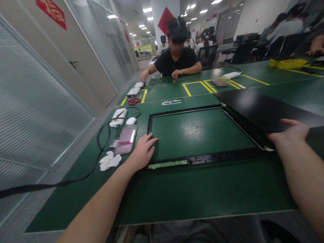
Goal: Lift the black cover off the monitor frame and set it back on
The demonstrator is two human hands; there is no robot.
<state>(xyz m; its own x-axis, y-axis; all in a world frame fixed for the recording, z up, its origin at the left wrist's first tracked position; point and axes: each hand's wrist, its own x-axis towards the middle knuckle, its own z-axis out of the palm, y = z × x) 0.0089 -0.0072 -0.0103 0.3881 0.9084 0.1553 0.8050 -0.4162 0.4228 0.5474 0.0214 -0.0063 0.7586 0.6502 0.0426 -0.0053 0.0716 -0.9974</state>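
A thin black rectangular frame, like a monitor bezel, lies flat on the green table. A narrow green circuit board strip sits along its near side, towards the left. My left hand rests over the frame's left side, fingers stretched out and apart. At the right, my right hand grips the near edge of a large flat black panel, one digit on top and the other fingers hidden beneath. The panel lies alongside the frame's right side; whether it touches the table there, I cannot tell.
Left of the frame are a phone, a crumpled tissue, a white case and a black strap. Beyond lie red-handled scissors and white scraps. Across the table sits a person in a black shirt.
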